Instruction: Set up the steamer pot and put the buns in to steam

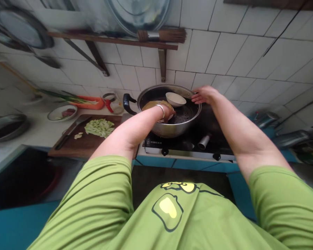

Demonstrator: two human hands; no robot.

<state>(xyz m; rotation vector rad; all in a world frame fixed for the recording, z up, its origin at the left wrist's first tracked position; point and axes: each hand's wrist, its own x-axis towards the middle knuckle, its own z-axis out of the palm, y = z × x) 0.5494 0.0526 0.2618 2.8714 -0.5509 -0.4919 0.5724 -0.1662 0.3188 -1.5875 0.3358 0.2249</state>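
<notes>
A steel steamer pot [169, 129] with a black handle stands on a gas stove [190, 146]. Inside it, on the perforated rack, sits a small white bowl [175, 99]. My left hand [163, 111], a ring on one finger, reaches over the pot's near rim and grips a bowl of yellowish food [152, 103]. My right hand [206, 95] rests on the pot's far right rim with its fingers together; no object shows in it.
Left of the stove lies a wooden chopping board [83, 142] with sliced green vegetable [99, 127] and a knife [70, 132]. Behind it are a plate [62, 113] and an orange tray with greens [86, 101]. A wall shelf [114, 41] runs above.
</notes>
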